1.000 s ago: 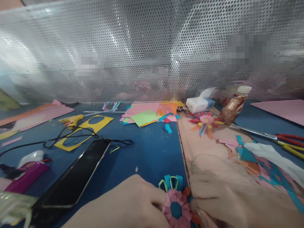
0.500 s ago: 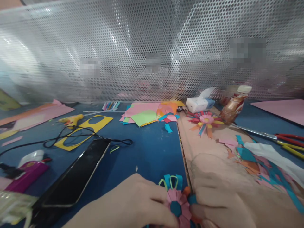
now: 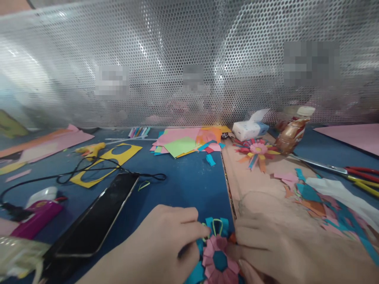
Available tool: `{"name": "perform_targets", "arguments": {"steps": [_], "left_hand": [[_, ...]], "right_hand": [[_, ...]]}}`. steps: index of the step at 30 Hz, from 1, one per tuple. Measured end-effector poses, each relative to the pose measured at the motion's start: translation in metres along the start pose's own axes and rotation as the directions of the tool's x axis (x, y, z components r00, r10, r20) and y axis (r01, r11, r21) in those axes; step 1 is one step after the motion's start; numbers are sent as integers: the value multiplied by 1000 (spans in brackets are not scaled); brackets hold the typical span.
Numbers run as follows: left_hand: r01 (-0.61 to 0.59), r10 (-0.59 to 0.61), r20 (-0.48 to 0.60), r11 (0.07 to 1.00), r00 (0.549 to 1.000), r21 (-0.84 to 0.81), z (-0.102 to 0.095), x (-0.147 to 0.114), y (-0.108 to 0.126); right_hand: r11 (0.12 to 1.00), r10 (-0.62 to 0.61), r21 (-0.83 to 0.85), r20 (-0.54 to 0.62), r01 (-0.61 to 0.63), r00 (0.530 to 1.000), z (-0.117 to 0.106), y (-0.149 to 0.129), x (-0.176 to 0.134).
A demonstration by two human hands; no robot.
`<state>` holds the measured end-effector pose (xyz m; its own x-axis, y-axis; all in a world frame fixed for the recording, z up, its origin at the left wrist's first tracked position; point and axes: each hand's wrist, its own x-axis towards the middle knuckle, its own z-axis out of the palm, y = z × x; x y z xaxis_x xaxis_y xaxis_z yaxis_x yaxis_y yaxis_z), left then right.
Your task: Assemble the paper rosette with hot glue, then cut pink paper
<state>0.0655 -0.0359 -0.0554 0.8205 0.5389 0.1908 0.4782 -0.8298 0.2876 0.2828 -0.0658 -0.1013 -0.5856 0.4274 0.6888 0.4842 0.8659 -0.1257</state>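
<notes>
A paper flower (image 3: pixel 209 266) with folded pink petals, a blue centre and blue strips around it lies low in the middle, cut by the bottom edge. At its upper left, my left hand (image 3: pixel 166 238) has its fingers curled, the fingertips on a thin green paper loop. Another green loop (image 3: pixel 217 225) stands at the top of the flower. My right hand (image 3: pixel 266 246) grips the flower's right side, fingers closed; its thumb is partly hidden. A bit of orange paper (image 3: pixel 232 238) shows beside the right fingers.
A finished-looking paper flower (image 3: pixel 258 148), a tissue box (image 3: pixel 249 130) and a bottle (image 3: pixel 291 134) stand back right. Scissors (image 3: pixel 322 165) and paper scraps (image 3: pixel 310 193) lie right. Left are a phone (image 3: pixel 100 217), cable, yellow glue gun (image 3: pixel 91 150) and cut yellow sheet (image 3: pixel 127 152). Coloured paper (image 3: pixel 182 144) lies behind.
My left hand has shifted up and left off the pink petals, to the green loop at the flower's upper left. More of the flower shows. The right hand stays on its right side.
</notes>
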Motion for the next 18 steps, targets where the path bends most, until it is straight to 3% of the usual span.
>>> {"name": "perform_targets", "arguments": {"steps": [4, 13, 18], "left_hand": [[79, -87, -138, 995, 987, -63, 1, 2, -2], [227, -226, 21, 967, 974, -115, 2, 6, -1], [271, -269, 34, 951, 963, -151, 5, 8, 1]], "right_hand": [[1000, 7, 27, -7, -6, 1000, 1, 0, -1], [1000, 28, -11, 102, -27, 994, 2, 1, -5], [1000, 3, -14, 66, -3, 998, 1, 1, -2]]}}
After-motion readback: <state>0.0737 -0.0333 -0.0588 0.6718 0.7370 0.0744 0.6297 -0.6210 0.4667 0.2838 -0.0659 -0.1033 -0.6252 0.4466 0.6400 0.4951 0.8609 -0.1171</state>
